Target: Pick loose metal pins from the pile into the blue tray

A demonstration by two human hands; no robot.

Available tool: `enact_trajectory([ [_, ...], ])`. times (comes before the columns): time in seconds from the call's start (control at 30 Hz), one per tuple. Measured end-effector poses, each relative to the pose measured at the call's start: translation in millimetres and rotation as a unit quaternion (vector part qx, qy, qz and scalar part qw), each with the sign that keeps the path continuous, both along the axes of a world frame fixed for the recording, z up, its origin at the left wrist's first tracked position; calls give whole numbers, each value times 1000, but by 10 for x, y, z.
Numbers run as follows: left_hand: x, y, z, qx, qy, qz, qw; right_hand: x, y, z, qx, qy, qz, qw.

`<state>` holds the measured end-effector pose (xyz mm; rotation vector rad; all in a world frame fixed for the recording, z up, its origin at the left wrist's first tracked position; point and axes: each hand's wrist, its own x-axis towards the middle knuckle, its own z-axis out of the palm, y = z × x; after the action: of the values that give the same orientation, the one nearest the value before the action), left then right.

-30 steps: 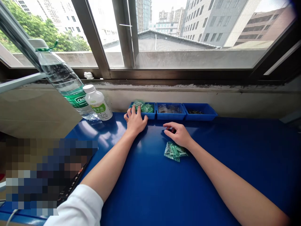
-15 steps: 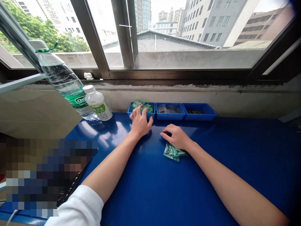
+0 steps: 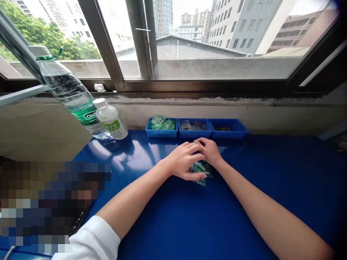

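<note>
Left hand (image 3: 184, 160) has thumb and fingers apart, over the green packet (image 3: 199, 167) lying on the blue table (image 3: 173, 220). Right hand (image 3: 213, 152) is curled just beside it, fingertips partly hidden; can't tell if it's holding anything. Blue bins (image 3: 194, 134) sit behind.

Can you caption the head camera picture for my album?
Left hand and right hand by a green packet on a blue table, near three blue trays.
</note>
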<state>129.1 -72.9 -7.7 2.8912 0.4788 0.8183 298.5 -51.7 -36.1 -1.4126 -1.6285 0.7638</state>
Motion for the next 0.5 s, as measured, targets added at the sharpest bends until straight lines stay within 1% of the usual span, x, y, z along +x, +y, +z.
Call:
enact_trajectory([
  [0.03, 41, -35, -3, 5, 7, -13, 1000, 15, 23, 1, -16, 64, -22, 998],
  [0.1, 118, -106, -18, 2, 40, -41, 998, 44, 70, -1, -39, 172, -64, 982],
  [0.17, 172, -166, -38, -7, 81, -56, 995, 69, 109, -6, -53, 240, -84, 966],
  [0.3, 195, -215, -79, -16, 140, -39, 989, 99, 146, -10, -64, 316, -91, 942],
  [0.4, 175, -193, -106, -16, 151, -29, 988, 100, 148, 2, -61, 352, -107, 928],
  [0.5, 141, -138, -132, -18, 149, -10, 989, 88, 139, 9, -50, 364, -127, 921],
])
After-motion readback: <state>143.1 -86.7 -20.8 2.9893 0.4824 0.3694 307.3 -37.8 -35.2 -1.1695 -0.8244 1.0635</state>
